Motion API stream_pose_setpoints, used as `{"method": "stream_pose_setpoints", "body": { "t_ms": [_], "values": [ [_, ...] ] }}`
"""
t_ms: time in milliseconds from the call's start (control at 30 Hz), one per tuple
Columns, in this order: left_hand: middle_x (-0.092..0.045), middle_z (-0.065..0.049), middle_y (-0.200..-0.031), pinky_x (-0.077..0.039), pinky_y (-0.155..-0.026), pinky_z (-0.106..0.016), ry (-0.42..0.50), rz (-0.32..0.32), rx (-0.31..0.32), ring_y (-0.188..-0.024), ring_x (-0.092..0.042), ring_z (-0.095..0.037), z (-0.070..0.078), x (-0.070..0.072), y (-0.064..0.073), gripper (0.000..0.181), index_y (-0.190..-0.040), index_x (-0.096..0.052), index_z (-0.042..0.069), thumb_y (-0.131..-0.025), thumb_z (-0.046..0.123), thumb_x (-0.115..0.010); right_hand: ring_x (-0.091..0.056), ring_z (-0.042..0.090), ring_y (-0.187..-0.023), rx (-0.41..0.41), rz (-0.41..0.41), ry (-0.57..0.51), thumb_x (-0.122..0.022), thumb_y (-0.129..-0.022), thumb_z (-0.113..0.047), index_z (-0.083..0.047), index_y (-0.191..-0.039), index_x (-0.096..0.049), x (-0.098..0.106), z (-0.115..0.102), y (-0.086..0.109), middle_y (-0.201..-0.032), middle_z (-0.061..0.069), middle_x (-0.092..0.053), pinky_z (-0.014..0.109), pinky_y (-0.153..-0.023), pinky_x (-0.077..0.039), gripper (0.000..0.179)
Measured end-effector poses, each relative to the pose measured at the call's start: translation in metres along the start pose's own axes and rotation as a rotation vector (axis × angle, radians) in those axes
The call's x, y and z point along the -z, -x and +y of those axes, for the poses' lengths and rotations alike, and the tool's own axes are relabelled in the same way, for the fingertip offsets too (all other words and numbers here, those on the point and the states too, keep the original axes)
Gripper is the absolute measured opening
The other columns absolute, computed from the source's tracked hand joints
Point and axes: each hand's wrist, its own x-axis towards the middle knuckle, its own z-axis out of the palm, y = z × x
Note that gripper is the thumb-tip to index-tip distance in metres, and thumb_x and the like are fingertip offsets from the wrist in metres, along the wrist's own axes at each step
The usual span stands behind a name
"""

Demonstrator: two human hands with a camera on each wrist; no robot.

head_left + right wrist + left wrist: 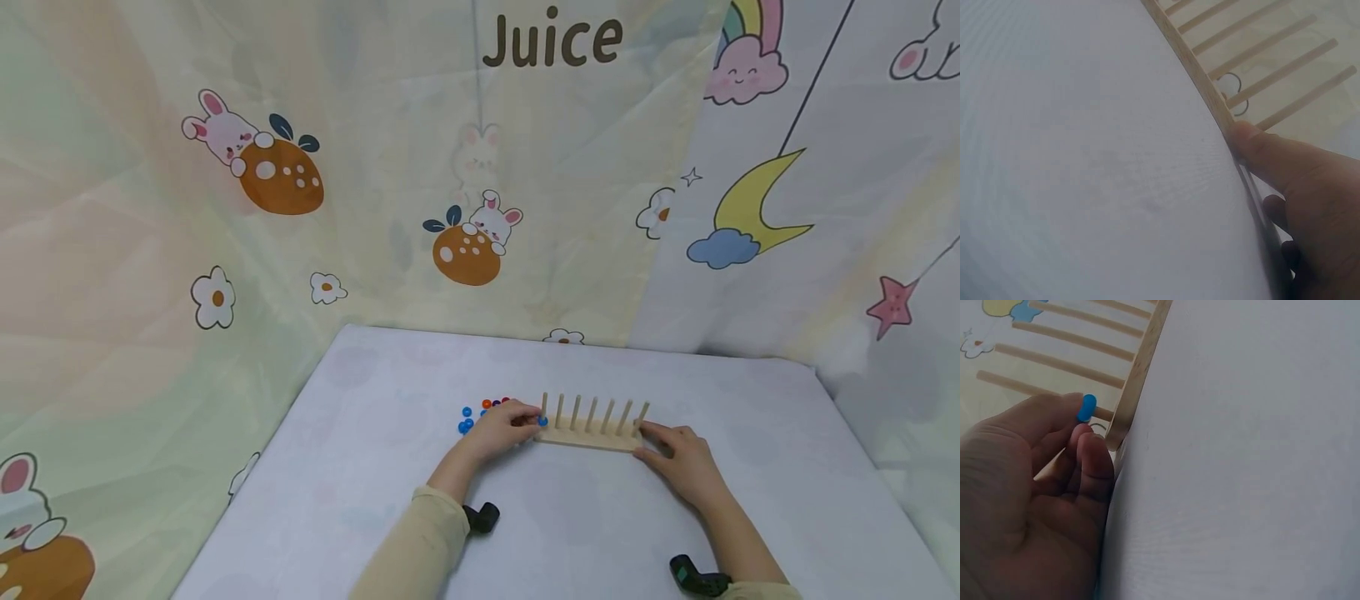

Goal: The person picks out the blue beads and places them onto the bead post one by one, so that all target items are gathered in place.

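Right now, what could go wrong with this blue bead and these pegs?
The left hand holds the blue bead only by a pinch, so it might slip. If the right hand eases off, the pegged base could shift. The loose beads near the left hand might get knocked.

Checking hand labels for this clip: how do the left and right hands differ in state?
Hold: the left hand pinches a small blue bead; the right hand grips the wooden board.
Place: the left hand is by the peg at the board's left end; the right hand is at its right end.
Shared: each has a black device at the wrist.
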Motion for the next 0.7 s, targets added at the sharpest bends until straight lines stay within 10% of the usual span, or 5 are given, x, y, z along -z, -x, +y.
{"method": "stream_pose_setpoints", "body": {
  "t_ms": [700],
  "values": [
    [-0.060, 0.010, -0.098, -0.049, -0.074, -0.024, -0.087, -0.052, 0.046, -0.086, -0.055, -0.007, 0.011, 0.001, 0.001, 0.038, -0.128, -0.067, 0.022, -0.093, 0.036, -0.068, -0.055, 0.039, -0.108, -0.011, -0.010, -0.002, -0.068, -0.086, -0.056, -0.014, -0.136, -0.059, -0.001, 0.001, 0.000, -0.121, 0.020, -0.062, 0.057, -0.083, -0.045, 0.066]
  ]
}}
